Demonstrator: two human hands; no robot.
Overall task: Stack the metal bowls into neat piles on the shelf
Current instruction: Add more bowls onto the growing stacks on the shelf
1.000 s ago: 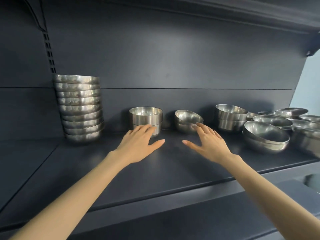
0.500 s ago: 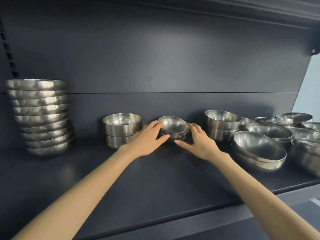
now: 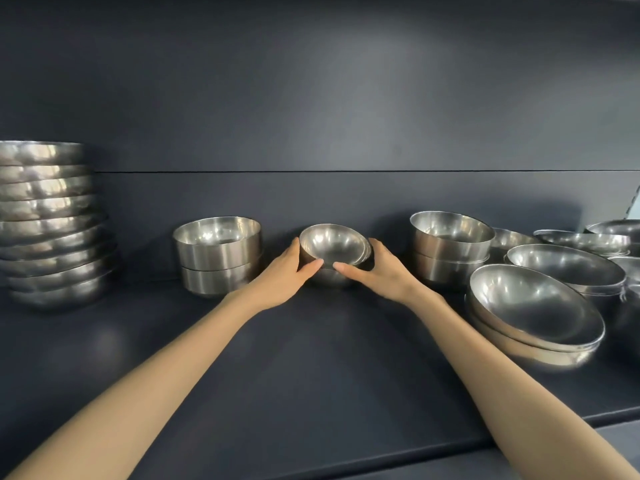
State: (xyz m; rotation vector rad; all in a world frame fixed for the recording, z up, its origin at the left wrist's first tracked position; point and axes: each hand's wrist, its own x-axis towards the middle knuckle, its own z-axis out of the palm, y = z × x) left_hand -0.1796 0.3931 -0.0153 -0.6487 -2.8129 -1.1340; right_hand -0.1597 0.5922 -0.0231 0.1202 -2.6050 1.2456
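Note:
A small pile of round metal bowls [image 3: 332, 242] stands at the back middle of the dark shelf [image 3: 311, 368], its top bowl tilted. My left hand [image 3: 285, 271] grips the pile's left side and my right hand [image 3: 377, 271] grips its right side, both thumbs touching the front. To the left stands a pair of straight-sided bowls [image 3: 218, 258], stacked. A tall pile of wide bowls [image 3: 48, 223] rises at the far left.
To the right stand two more stacked straight-sided bowls [image 3: 450, 247], a large tilted bowl pair [image 3: 533, 313] near the front right, and several loose bowls [image 3: 585, 244] behind them. The shelf's back wall [image 3: 311, 116] is close behind the piles.
Both hands reached forward from above the bare shelf and closed round the small bowl pile. The view moved closer and shifted right.

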